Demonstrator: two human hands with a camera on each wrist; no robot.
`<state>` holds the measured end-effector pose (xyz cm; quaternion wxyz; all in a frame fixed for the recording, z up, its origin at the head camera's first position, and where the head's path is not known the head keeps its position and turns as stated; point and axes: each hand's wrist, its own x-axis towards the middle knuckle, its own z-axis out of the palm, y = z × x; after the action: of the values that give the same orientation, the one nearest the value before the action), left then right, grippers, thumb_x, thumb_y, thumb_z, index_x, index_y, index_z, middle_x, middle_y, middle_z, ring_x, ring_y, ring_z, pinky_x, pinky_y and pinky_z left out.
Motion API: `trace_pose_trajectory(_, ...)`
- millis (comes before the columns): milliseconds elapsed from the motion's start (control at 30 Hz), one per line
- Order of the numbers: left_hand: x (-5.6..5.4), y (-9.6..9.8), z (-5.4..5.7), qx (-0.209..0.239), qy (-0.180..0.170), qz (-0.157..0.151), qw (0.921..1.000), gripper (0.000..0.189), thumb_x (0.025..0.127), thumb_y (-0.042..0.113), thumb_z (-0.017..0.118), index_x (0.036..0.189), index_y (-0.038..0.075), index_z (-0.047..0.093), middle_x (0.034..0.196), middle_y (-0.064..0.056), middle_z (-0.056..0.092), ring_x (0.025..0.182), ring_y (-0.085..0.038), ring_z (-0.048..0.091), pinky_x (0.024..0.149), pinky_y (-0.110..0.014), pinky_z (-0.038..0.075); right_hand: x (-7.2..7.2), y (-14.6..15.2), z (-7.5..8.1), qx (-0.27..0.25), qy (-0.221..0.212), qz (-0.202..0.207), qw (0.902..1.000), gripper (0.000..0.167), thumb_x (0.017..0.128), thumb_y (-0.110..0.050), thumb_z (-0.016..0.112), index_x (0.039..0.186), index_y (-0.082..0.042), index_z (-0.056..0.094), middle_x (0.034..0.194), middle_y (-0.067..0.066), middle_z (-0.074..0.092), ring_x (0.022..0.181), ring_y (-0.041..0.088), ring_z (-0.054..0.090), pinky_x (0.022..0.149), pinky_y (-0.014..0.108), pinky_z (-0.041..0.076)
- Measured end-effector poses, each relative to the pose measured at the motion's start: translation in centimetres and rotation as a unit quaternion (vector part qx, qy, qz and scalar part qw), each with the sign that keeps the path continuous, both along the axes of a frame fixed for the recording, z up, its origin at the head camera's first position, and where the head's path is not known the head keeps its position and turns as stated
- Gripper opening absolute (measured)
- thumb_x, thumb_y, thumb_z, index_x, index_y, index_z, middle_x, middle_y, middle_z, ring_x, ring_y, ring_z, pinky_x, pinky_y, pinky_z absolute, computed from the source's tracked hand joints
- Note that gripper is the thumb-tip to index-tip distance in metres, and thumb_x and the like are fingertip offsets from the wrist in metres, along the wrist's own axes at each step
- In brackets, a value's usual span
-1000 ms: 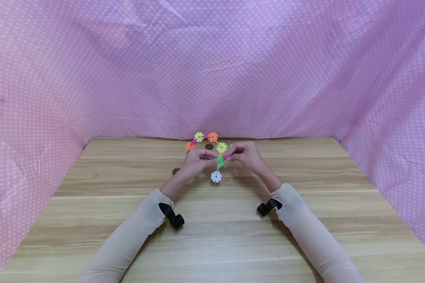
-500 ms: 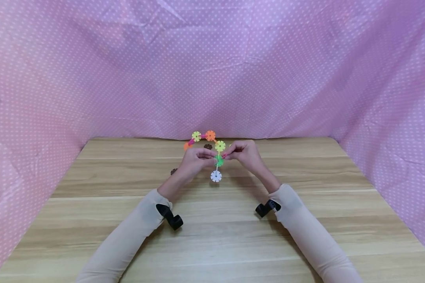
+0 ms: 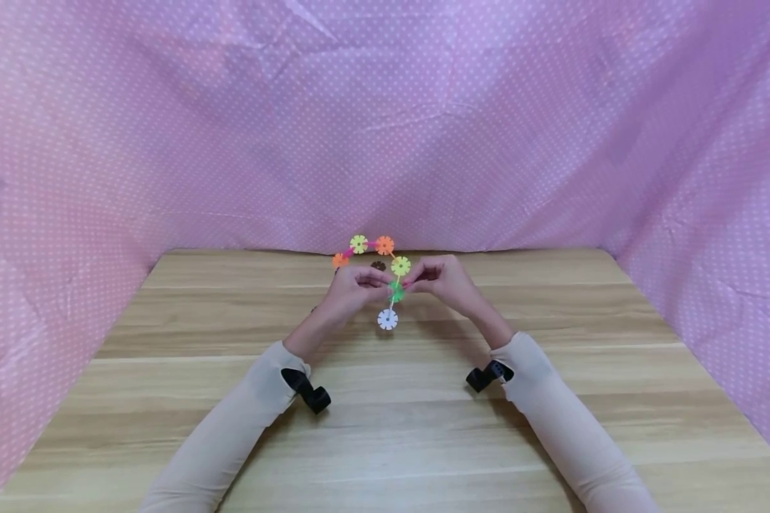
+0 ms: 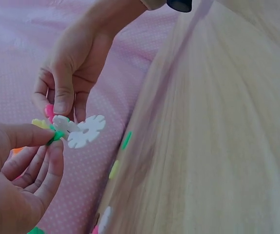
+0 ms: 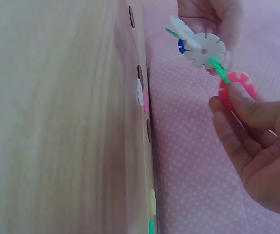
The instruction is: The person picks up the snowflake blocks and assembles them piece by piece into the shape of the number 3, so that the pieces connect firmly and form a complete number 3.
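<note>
A chain of notched plastic interlocking discs is held up over the far part of the table. In the head view it curves from an orange disc (image 3: 340,260) through a yellow disc (image 3: 358,244), another orange and another yellow, down to a green disc (image 3: 396,291) and a white disc (image 3: 388,319). My left hand (image 3: 354,288) pinches the green disc between thumb and fingers. My right hand (image 3: 445,281) pinches a pink disc (image 5: 239,80), whose edge meets the green disc's edge. Fingers hide part of this joint.
Loose discs lie near the table's far edge, among them a brown disc (image 3: 378,266), a yellow disc (image 5: 153,201) and a green disc (image 4: 126,140). A pink dotted cloth (image 3: 385,142) hangs behind and at both sides of the wooden table (image 3: 385,427).
Both hands keep their pinch and stay close together. The chain tilts slightly: its orange end rises a little and the white disc shifts slightly left.
</note>
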<state>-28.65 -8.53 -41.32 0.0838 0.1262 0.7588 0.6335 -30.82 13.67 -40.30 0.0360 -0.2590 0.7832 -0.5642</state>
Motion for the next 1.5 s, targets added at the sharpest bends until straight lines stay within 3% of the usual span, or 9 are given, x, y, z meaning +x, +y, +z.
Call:
trace_pose_trajectory(167, -0.3, -0.2, -0.6, -0.010, -0.006, 0.004, 0.9999, 0.020, 0.088, 0.005, 0.077, 0.108, 0.000, 0.075, 0.094, -0.011, 0.074, 0.082, -0.016, 0.067, 0.083, -0.039, 0.060, -0.4, 0.7, 0.3, 0.046, 0.004, 0.002, 0.9989, 0.013, 0.086, 0.007, 0.075, 0.099, 0.006, 0.074, 0.100, 0.023, 0.075, 0.086, 0.018, 0.073, 0.079, 0.026, 0.062)
trace_pose_trajectory(333, -0.5, -0.2, -1.1, -0.008, -0.007, 0.020, 0.9998, 0.020, 0.087, 0.001, 0.076, 0.106, -0.002, 0.075, 0.101, -0.019, 0.074, 0.085, -0.021, 0.068, 0.081, -0.035, 0.060, -0.8, 2.0, 1.3, 0.064, 0.020, -0.029, 0.9973, 0.014, 0.089, 0.001, 0.075, 0.102, 0.006, 0.074, 0.101, 0.022, 0.076, 0.085, 0.015, 0.072, 0.077, 0.022, 0.060)
trace_pose_trajectory(600, -0.6, -0.4, -1.4, 0.011, -0.006, 0.013, 0.9998, 0.017, 0.086, -0.001, 0.076, 0.102, -0.003, 0.075, 0.089, -0.004, 0.074, 0.077, -0.011, 0.065, 0.074, -0.028, 0.058, -2.3, 4.7, 2.0, 0.100, -0.005, -0.080, 0.9918, 0.018, 0.091, -0.001, 0.074, 0.105, 0.008, 0.072, 0.098, 0.025, 0.073, 0.072, 0.004, 0.066, 0.069, 0.021, 0.057)
trace_pose_trajectory(767, -0.6, -0.5, -1.6, 0.004, -0.005, 0.010, 0.9999, 0.017, 0.086, -0.001, 0.075, 0.103, -0.002, 0.075, 0.090, -0.004, 0.072, 0.078, -0.011, 0.064, 0.074, -0.028, 0.058, -3.4, 5.8, 1.2, 0.152, 0.000, -0.069, 0.9859, 0.020, 0.090, 0.003, 0.073, 0.107, 0.012, 0.069, 0.095, 0.028, 0.072, 0.075, 0.018, 0.065, 0.067, 0.027, 0.058)
trace_pose_trajectory(900, -0.7, -0.5, -1.7, 0.005, -0.006, 0.004, 1.0000, 0.018, 0.086, -0.001, 0.074, 0.104, -0.002, 0.074, 0.091, -0.004, 0.072, 0.079, -0.011, 0.065, 0.075, -0.028, 0.058, -4.3, 6.6, 0.1, 0.187, -0.004, -0.056, 0.9808, 0.026, 0.088, 0.005, 0.073, 0.111, 0.015, 0.068, 0.096, 0.031, 0.071, 0.079, 0.025, 0.066, 0.065, 0.022, 0.055)
trace_pose_trajectory(1200, -0.8, -0.5, -1.8, -0.001, -0.010, -0.004, 0.9999, 0.018, 0.088, 0.000, 0.075, 0.105, -0.001, 0.074, 0.087, -0.001, 0.070, 0.079, -0.012, 0.063, 0.075, -0.028, 0.059, -5.5, 7.4, -1.5, 0.251, -0.059, -0.049, 0.9651, 0.040, 0.091, -0.004, 0.074, 0.127, 0.010, 0.064, 0.100, 0.024, 0.067, 0.075, 0.018, 0.059, 0.066, 0.025, 0.054)
trace_pose_trajectory(1367, -0.8, -0.6, -1.8, -0.003, -0.007, -0.009, 0.9999, 0.018, 0.088, 0.000, 0.074, 0.106, -0.002, 0.074, 0.087, -0.001, 0.069, 0.078, -0.012, 0.062, 0.073, -0.027, 0.059, -6.1, 7.4, -2.1, 0.264, -0.047, -0.041, 0.9626, 0.041, 0.091, -0.004, 0.075, 0.128, 0.009, 0.064, 0.100, 0.023, 0.067, 0.072, 0.012, 0.055, 0.063, 0.021, 0.050)
trace_pose_trajectory(1500, -0.8, -0.6, -1.8, -0.003, -0.009, -0.007, 0.9999, 0.018, 0.088, -0.001, 0.074, 0.106, -0.003, 0.074, 0.085, 0.000, 0.069, 0.076, -0.011, 0.063, 0.074, -0.028, 0.060, -6.3, 7.3, -2.3, 0.273, -0.035, -0.043, 0.9605, 0.036, 0.090, -0.005, 0.076, 0.123, 0.007, 0.068, 0.100, 0.021, 0.067, 0.077, 0.015, 0.055, 0.065, 0.021, 0.048)
